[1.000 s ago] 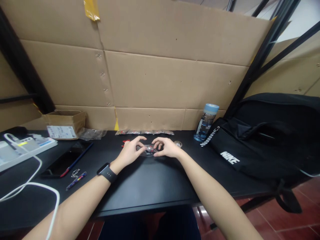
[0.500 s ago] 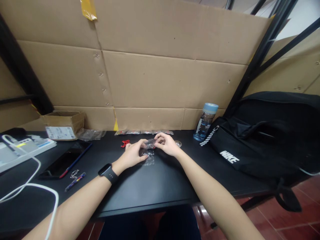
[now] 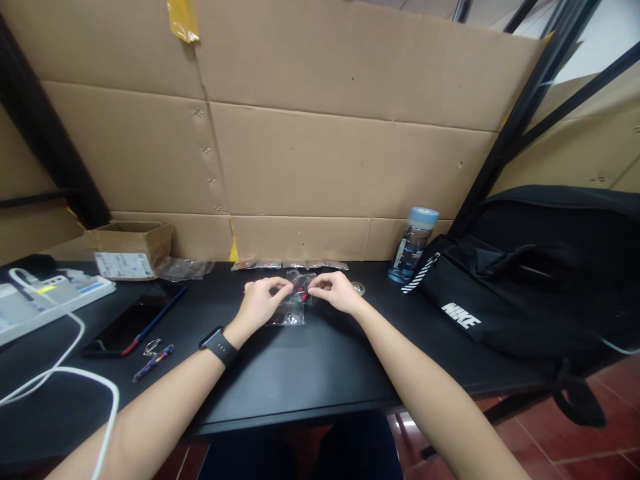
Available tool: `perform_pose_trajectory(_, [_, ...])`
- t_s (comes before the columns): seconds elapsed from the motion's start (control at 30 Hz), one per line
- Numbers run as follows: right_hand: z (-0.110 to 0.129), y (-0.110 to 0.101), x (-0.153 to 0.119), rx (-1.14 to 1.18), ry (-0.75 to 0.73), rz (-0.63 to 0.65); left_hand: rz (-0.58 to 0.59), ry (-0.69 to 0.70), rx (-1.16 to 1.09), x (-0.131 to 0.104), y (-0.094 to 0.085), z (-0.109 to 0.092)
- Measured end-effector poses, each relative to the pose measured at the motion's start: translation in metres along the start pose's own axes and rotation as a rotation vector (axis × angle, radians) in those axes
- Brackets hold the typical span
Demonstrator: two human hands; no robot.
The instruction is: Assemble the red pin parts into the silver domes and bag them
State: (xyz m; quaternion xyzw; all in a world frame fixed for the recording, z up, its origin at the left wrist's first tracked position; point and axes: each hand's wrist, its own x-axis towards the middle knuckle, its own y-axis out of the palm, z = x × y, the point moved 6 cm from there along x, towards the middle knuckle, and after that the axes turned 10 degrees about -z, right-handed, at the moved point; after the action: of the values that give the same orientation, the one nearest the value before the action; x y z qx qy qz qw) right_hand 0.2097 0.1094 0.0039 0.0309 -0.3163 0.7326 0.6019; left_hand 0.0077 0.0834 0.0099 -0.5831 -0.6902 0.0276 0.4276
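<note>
Bag of clear film (image 3: 294, 308), red item (image 3: 303, 295) showing at its right side, sits at dial centre, on or just above the tabletop (image 3: 300, 373). Left hand (image 3: 260, 300) is set at 9 o'clock, right hand (image 3: 336, 292) at 3 o'clock; each grip appears closed in a thumb-and-finger pinch on the film. Opposed pinches probably hold limp film steady. Whether the right fingertips also press the red item cannot be told. Packets (image 3: 297, 265) at 12 o'clock line the cardboard panel (image 3: 325, 173), presumably to leave working room. Carton (image 3: 127, 250), between 9 and 10 o'clock, and bottle (image 3: 411, 248), near 2 o'clock, stand well apart, likely for the same reason.
</note>
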Motion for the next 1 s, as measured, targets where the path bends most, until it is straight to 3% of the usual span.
perform_pose_trajectory(0.23, [0.011, -0.009, 0.003, 0.103, 0.0, -0.127, -0.145, 0.031, -0.06, 0.004, -0.015, 0.0])
perform_pose_trajectory(0.37, [0.009, -0.009, 0.002, 0.21, 0.087, -0.164, -0.167, 0.071, -0.108, 0.005, -0.017, 0.0])
perform_pose_trajectory(0.6, [0.005, 0.001, -0.004, 0.243, 0.234, -0.047, -0.033, 0.077, 0.056, 0.007, -0.01, 0.002])
perform_pose_trajectory(0.77, [0.002, 0.003, -0.005, 0.105, 0.21, 0.09, 0.087, -0.005, 0.119, 0.005, -0.002, 0.007])
perform_pose_trajectory(0.9, [-0.003, 0.007, -0.007, -0.079, 0.218, 0.165, 0.193, -0.087, 0.209, 0.0, 0.006, 0.008])
perform_pose_trajectory(1.0, [-0.003, 0.01, -0.01, -0.352, 0.21, 0.171, 0.26, -0.107, 0.318, -0.005, 0.012, 0.008])
